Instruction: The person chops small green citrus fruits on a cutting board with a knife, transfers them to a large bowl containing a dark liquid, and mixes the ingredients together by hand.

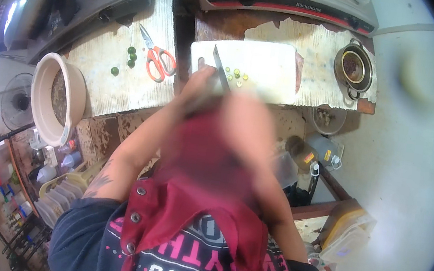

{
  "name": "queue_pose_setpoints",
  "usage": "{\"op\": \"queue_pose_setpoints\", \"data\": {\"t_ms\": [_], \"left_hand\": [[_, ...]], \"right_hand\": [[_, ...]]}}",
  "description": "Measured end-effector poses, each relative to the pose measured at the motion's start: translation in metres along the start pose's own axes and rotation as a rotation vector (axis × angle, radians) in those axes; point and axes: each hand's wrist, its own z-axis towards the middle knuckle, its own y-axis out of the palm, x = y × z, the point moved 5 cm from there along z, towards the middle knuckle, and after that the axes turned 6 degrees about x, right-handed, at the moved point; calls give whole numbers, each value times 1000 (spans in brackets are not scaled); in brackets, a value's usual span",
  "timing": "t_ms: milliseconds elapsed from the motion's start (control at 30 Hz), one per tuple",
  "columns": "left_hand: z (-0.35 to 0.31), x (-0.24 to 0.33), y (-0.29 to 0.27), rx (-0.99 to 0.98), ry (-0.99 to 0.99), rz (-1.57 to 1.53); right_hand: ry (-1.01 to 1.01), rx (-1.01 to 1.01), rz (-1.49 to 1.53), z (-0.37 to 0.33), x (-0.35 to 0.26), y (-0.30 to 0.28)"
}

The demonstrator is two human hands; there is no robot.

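On the white cutting board (pixel 275 61) lie several small cut green citrus fruits (pixel 237 73), pale faces showing on some. A kitchen knife (pixel 221 65) rests over the board, its blade pointing away and to the left. My right hand (pixel 248 123), smeared by motion, grips it at the near end; the handle is hidden. Left of the blade, my left hand (pixel 200 80) is on the board near its handle slot, fingers closed together. What they hold, if anything, is hidden. Scissors (pixel 155 64) with orange handles and several whole green citrus fruits (pixel 131 57) lie on the left counter.
A beige plastic basin (pixel 39 93) stands at the left counter's edge. Gas stoves (pixel 287 6) sit at the back and far left. To the right is a two-handled metal pan (pixel 339 69) with a strainer-like bowl. Below are a container (pixel 327 128) and jugs (pixel 329 149).
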Motion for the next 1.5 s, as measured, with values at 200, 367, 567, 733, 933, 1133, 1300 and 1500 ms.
{"op": "queue_pose_setpoints", "data": {"t_ms": [200, 367, 567, 733, 933, 1133, 1300, 1500], "left_hand": [[2, 19, -2, -6, 111, 381], [7, 3, -3, -41, 58, 375], [8, -21, -7, -50, -94, 174], [4, -49, -21, 44, -529, -571], [-7, 17, -144, 295, -353, -1076], [-30, 9, -216, 827, -258, 339], [-32, -10, -220, 693, -103, 823], [-46, -6, -197, 556, -437, -525]], "right_hand": [[-2, 13, -10, -2, 5, -5], [-22, 100, 71, 25, 19, 31], [27, 25, 166, 29, -6, -2], [20, 251, 345, 60, 30, 62], [-12, 270, 74, 65, 32, 73], [-8, 305, 49, 64, 29, 70], [-24, 313, 53, 62, 24, 71], [26, 300, 61, 64, 29, 71]]}}
